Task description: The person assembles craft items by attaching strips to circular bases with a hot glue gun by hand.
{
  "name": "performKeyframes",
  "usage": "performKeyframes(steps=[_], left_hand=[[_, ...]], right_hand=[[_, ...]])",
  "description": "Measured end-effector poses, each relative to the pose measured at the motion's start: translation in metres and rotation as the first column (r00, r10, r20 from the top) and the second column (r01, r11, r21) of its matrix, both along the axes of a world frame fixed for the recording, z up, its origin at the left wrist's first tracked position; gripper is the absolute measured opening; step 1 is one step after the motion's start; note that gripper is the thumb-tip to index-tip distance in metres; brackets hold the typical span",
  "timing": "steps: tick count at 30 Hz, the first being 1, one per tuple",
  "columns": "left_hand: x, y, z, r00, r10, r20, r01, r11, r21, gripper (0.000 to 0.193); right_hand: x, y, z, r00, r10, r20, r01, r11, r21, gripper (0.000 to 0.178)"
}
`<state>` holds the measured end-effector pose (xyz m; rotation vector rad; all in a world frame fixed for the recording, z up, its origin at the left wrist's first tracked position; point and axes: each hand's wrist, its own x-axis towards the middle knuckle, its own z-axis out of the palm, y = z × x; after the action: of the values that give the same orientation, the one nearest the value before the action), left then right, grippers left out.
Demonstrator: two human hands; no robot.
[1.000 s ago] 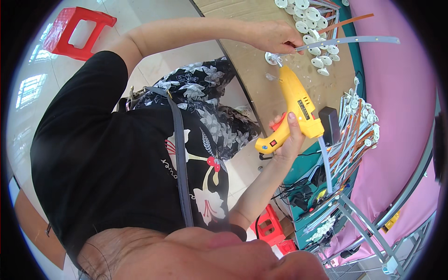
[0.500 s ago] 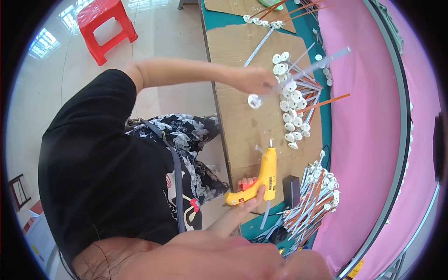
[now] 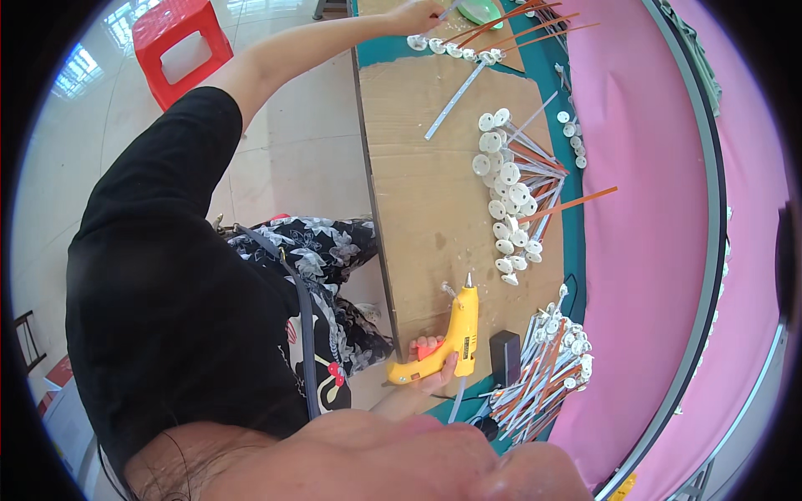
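My left hand (image 3: pixel 415 16) is at the far top edge of the picture, its fingers closed on a pale translucent stick (image 3: pixel 452 9). A white disc (image 3: pixel 417 42) lies just below that hand, at the end of a row of disc-ended sticks; whether it belongs to the held stick I cannot tell. My right hand (image 3: pixel 433 380) grips a yellow hot glue gun (image 3: pixel 459 334) by its handle, fingers at the red trigger. Its metal nozzle points toward the cardboard (image 3: pixel 418 209), and a clear glue stick (image 3: pixel 458 399) sticks out of its back end.
Several sticks with white discs (image 3: pixel 510 174) lie fanned on the cardboard. Another heap of them (image 3: pixel 543 376) rests beside a black box (image 3: pixel 505 357). A green dish (image 3: pixel 481 12) is at the top. Pink cloth (image 3: pixel 643 250) borders the table; a red stool (image 3: pixel 180 50) stands on the floor.
My left hand has moved from over the fanned sticks to the row at the top, carrying the pale stick. My right hand keeps hold of the glue gun. The whole view has shifted slightly.
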<state>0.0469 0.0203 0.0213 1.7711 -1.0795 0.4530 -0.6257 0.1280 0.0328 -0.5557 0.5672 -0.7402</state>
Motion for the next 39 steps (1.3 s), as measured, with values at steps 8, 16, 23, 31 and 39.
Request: performKeyframes(steps=[8, 16, 23, 31, 39], left_hand=[[0.000, -0.015, -0.012, 0.977, -0.066, -0.200, 0.065, 0.998, -0.015, 0.013], [-0.016, -0.009, -0.004, 0.952, -0.156, -0.262, 0.170, 0.985, 0.029, 0.015], [-0.006, -0.005, -0.020, 0.948, -0.126, -0.292, 0.144, 0.989, 0.041, 0.018], [-0.023, -0.005, -0.024, 0.942, -0.118, -0.313, 0.146, 0.987, 0.070, 0.020], [-0.035, 0.009, -0.010, 0.974, 0.011, -0.226, 0.049, 0.965, 0.258, 0.024]], right_hand=[[-0.004, -0.003, -0.002, 1.000, 0.010, -0.012, -0.010, 1.000, 0.012, 0.039], [-0.002, -0.002, 0.002, 1.000, 0.006, -0.026, -0.006, 1.000, 0.011, 0.039], [0.004, 0.001, 0.003, 0.973, -0.133, -0.189, 0.137, 0.990, 0.011, 0.043], [0.008, 0.004, 0.006, 0.964, -0.153, -0.218, 0.156, 0.988, -0.003, 0.043], [0.007, 0.004, 0.004, 0.970, -0.145, -0.196, 0.147, 0.989, -0.003, 0.042]])
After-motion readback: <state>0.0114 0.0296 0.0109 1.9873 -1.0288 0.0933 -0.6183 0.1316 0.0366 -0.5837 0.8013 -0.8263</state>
